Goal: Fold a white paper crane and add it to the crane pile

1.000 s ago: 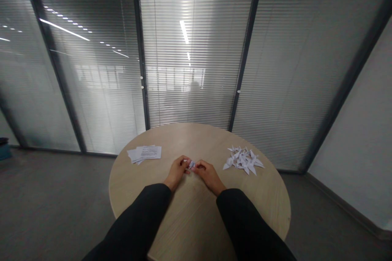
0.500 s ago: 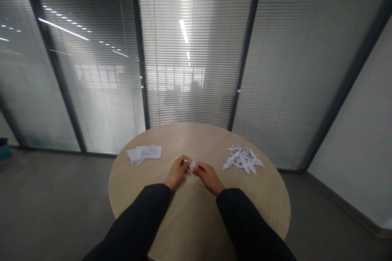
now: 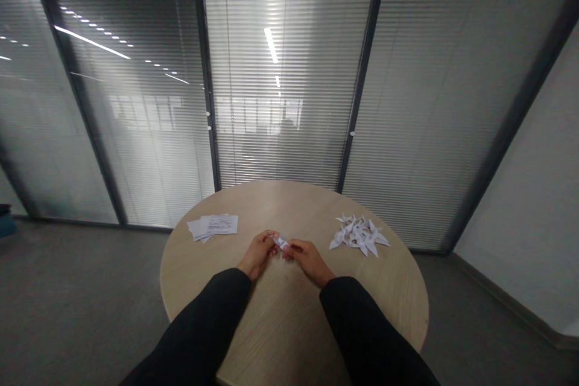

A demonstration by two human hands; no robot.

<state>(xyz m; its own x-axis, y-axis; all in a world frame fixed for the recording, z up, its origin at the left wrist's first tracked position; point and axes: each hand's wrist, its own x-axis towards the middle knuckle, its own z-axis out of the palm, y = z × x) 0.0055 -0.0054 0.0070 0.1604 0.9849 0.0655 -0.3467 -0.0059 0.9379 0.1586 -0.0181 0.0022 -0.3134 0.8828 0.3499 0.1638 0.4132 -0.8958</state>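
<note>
Near the middle of the round wooden table [image 3: 280, 205], a small folded white paper [image 3: 281, 243] is pinched between my two hands. My left hand [image 3: 259, 254] grips its left side, fingers curled around the edge. On the right side, my right hand [image 3: 309, 260] holds it between thumb and fingers. The fingers partly cover the paper, and its exact folded shape is too small to make out. To the right lies a pile of folded white paper cranes [image 3: 359, 234]. Over on the left rest several overlapping sheets of printed paper [image 3: 222, 225].
Behind the table stands a glass partition with blinds [image 3: 280, 151] in dark frames. A white wall [image 3: 529, 211] rises at the right. Grey floor [image 3: 104, 301] surrounds the table, and a blue object [image 3: 6, 224] sits at the far left edge.
The folded paper has turned between my fingers and shows a different face. My left hand has shifted slightly left; the crane pile and printed sheets stay put.
</note>
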